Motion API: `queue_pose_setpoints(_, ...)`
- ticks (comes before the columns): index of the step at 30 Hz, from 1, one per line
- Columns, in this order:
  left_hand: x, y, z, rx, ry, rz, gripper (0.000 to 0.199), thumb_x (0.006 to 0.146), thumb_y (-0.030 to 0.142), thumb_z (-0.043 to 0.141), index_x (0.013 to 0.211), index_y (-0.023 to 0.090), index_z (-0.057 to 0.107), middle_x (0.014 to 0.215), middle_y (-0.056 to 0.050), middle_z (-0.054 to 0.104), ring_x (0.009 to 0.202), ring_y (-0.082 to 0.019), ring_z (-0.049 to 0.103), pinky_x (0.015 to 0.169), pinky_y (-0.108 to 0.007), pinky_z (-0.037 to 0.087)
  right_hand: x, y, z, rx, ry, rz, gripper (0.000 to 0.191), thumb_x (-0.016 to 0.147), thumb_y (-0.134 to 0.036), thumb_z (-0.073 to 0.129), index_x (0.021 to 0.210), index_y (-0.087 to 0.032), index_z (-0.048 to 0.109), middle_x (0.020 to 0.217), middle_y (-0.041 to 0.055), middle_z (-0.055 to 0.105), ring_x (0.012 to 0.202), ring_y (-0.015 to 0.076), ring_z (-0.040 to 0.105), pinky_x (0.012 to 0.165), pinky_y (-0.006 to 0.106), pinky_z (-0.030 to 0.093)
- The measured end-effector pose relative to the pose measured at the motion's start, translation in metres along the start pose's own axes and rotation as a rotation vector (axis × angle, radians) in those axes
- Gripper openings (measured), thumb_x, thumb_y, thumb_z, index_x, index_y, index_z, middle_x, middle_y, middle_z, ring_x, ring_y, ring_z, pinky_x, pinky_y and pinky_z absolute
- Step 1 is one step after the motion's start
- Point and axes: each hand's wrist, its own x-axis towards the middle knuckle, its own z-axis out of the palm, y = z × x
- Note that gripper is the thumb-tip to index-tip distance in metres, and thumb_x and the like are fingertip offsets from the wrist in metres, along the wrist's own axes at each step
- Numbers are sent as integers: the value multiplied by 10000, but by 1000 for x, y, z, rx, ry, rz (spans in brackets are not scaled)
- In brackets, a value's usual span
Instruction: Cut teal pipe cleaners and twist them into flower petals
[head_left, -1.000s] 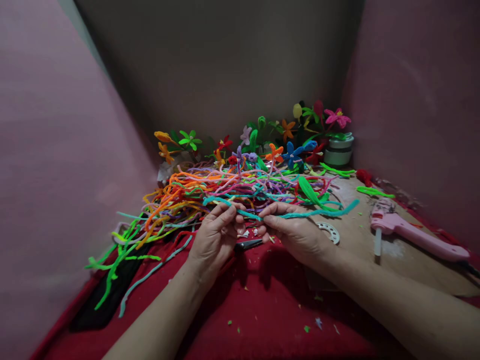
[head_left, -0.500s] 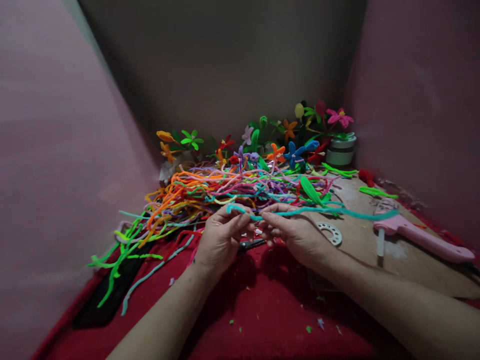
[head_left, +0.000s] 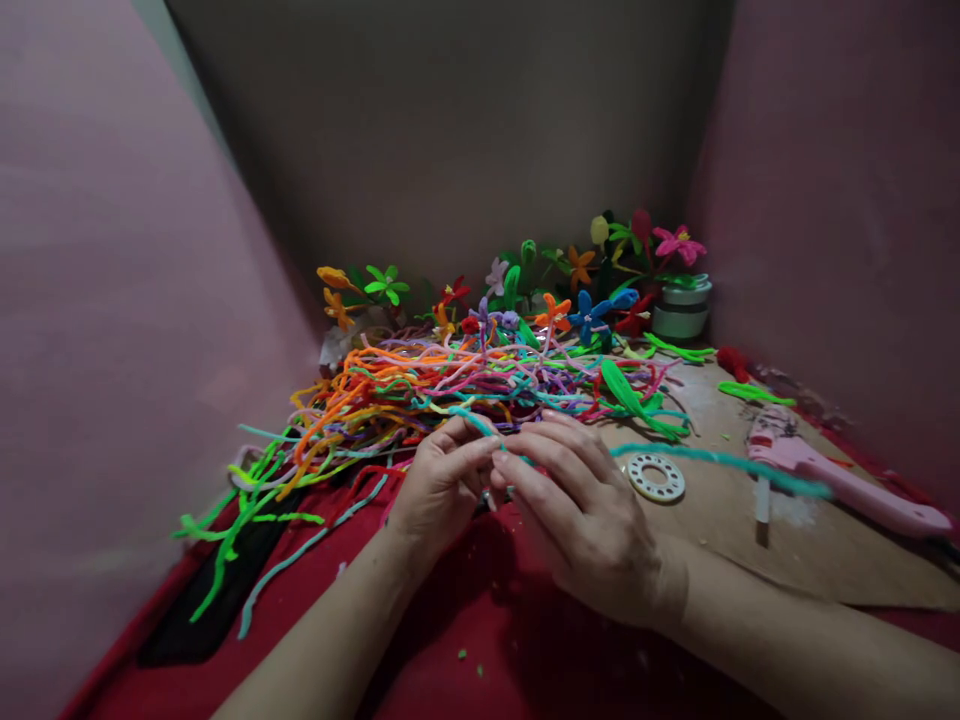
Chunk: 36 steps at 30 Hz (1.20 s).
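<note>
A long teal pipe cleaner (head_left: 720, 457) runs through both hands. Between thumb and forefinger, my left hand (head_left: 439, 480) pinches it close to one end, and a short piece sticks out above the fingers. My right hand (head_left: 585, 500) has its fingertips closed on the same pipe cleaner, right beside the left fingertips, with the back of the hand turned up. Its fingers hide part of the strand. The long free end trails to the right, over the cardboard. Behind the hands lies a heap of many-coloured pipe cleaners (head_left: 420, 385).
At right a pink glue gun (head_left: 847, 475) and a white ring with holes (head_left: 656, 478) rest on cardboard (head_left: 840, 560). Fuzzy flowers (head_left: 589, 313) and a white pot (head_left: 681, 305) stand at the back. A black flat case (head_left: 195, 620) lies on the red cloth (head_left: 450, 690) at left.
My right hand has rolled over so its back faces up, and its fingertips have come against the left ones. The trailing end has swung lower and to the right.
</note>
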Motion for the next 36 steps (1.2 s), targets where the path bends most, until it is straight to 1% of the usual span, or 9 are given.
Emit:
queue_pose_setpoints(3,0,-3,0,32,-43,-20,114,705,170,645,779,145,563,612,26,564,433,-68,500,343,-174,430,-2,5,4,-145,-69,31,253,855,-99,431,1036,-65,605,823,112,657,771,192,586,697,349,473)
queue_pose_setpoints(5,0,-4,-1,76,-39,-22,105,716,189,644,765,136,567,609,17,577,435,-68,508,347,-171,432,-4,7,4,-162,-94,58,253,867,-108,414,1002,-64,624,692,83,635,632,162,568,569,286,444)
queue_pose_setpoints(8,1,-4,-2,149,-13,-4,117,735,219,636,729,120,573,615,0,597,420,-58,501,348,-160,420,-6,6,2,-90,-113,171,234,870,-143,434,984,-100,633,698,71,650,624,147,589,586,257,440)
queue_pose_setpoints(11,0,-3,-2,210,-32,8,140,755,241,615,718,109,586,650,-18,614,409,-56,506,338,-157,409,-2,5,-1,46,-169,406,210,867,-170,450,939,-156,647,785,65,686,681,147,627,633,244,448)
queue_pose_setpoints(13,-1,-2,-2,225,-57,11,152,766,253,601,723,107,593,662,-23,615,414,-60,516,340,-160,416,2,5,-3,121,-203,553,210,862,-178,455,898,-185,661,764,43,693,650,143,628,608,239,444)
queue_pose_setpoints(15,-2,-1,-2,228,-66,-1,157,766,265,600,732,111,595,661,-20,612,419,-63,522,345,-163,426,6,5,-5,166,-220,627,215,860,-189,457,869,-200,672,718,27,691,607,139,618,577,237,437)
queue_pose_setpoints(21,-4,0,-1,267,-52,-24,155,742,277,625,741,126,591,642,-14,616,427,-78,530,333,-168,426,3,5,-3,124,-205,556,213,856,-201,464,899,-193,672,739,53,697,635,149,625,599,238,433)
queue_pose_setpoints(29,-3,0,-2,289,-64,-64,135,757,256,584,711,129,570,643,-5,598,416,-67,507,318,-160,402,-3,5,3,2,-304,423,239,887,-223,425,956,-150,642,789,71,697,666,160,639,595,253,396)
queue_pose_setpoints(36,-6,2,0,356,-91,-78,114,755,250,571,748,137,580,645,4,581,427,-78,521,337,-182,426,-5,7,2,-81,-350,373,226,880,-213,420,882,-156,639,648,43,662,552,150,599,519,268,315)
